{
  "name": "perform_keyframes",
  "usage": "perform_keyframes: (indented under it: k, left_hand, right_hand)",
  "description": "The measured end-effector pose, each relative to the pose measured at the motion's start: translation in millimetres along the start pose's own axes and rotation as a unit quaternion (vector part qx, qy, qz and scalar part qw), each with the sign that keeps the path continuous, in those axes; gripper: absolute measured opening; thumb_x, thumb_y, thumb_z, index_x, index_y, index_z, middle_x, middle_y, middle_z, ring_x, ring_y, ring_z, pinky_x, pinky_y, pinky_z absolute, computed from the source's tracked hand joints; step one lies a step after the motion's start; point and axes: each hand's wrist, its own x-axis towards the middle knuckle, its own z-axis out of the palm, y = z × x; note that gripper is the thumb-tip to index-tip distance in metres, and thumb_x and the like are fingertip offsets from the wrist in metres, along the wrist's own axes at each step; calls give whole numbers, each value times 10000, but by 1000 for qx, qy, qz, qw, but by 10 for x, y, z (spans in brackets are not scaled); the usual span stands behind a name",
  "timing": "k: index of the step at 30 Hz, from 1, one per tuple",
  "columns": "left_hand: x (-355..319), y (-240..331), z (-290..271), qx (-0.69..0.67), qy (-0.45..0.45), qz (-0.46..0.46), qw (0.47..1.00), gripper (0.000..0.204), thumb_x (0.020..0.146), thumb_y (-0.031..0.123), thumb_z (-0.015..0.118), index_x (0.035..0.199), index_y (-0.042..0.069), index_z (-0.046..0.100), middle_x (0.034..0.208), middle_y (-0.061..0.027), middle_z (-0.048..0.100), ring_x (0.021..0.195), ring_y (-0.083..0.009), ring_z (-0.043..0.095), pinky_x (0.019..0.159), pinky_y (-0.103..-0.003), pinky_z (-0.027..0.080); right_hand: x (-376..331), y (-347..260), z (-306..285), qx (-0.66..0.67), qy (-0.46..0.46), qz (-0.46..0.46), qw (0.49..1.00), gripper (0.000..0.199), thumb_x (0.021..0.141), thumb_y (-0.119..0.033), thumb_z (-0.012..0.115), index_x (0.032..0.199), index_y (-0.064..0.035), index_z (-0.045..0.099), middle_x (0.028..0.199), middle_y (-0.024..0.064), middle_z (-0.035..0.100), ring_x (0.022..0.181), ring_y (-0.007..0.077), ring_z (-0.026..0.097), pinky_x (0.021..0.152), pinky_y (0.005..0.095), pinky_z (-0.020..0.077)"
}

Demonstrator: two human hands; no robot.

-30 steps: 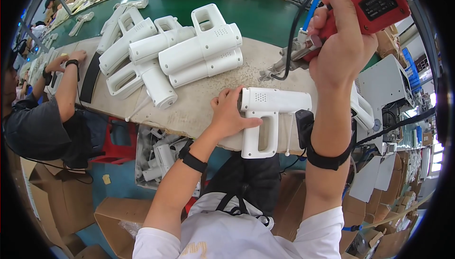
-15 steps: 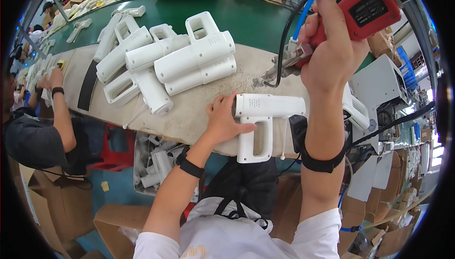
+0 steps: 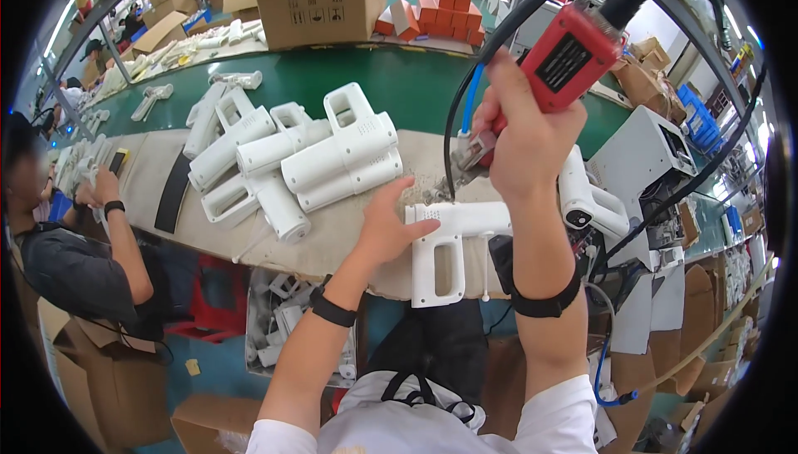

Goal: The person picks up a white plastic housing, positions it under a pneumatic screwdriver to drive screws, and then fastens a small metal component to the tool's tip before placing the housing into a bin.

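Note:
A white gun-shaped plastic housing (image 3: 449, 279) lies on its side at the bench's front edge, its looped handle pointing toward me. My left hand (image 3: 386, 225) is by its left end, fingers spread and raised, with the thumb over the housing's corner. Above the housing, my right hand (image 3: 536, 138) is closed around a red electric screwdriver (image 3: 573, 55) with a black label and a blue air hose. Its metal tip (image 3: 439, 194) is at the housing's upper left edge; whether they touch, I cannot tell.
Several similar white housings (image 3: 341, 155) are piled left of centre. A green conveyor belt (image 3: 332, 80) runs behind, with a carton (image 3: 320, 1) and orange boxes (image 3: 445, 13) beyond. Another white housing (image 3: 586, 196) stands right of my forearm. A co-worker (image 3: 83, 263) sits at left. A bin of white parts (image 3: 287, 329) is below.
My right hand has brought the screwdriver left and down to the housing's upper edge. My left fingers have come off the housing's end and spread. The view has tilted up.

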Motion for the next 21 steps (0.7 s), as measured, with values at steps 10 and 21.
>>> perform_keyframes:
  k: [10, 21]
  left_hand:
    - [33, -88, 293, -67, 64, 76, 993, 386, 757, 233, 760, 1051, 14, 641, 1021, -178, 650, 975, -302, 614, 861, -373, 466]
    - [-106, 146, 304, -3, 123, 130, 984, 213, 752, 128, 734, 943, 48, 686, 953, -113, 669, 888, -268, 609, 790, -345, 468]
  right_hand:
    - [-75, -102, 56, 8, 2, 1, 1000, 205, 844, -158, 682, 721, -21, 592, 494, 9, 503, 374, 83, 445, 345, 227, 304]
    - [-63, -179, -55, 52, -2, 16, 999, 231, 822, -174, 719, 698, -24, 595, 500, 7, 515, 381, 79, 457, 350, 228, 315]
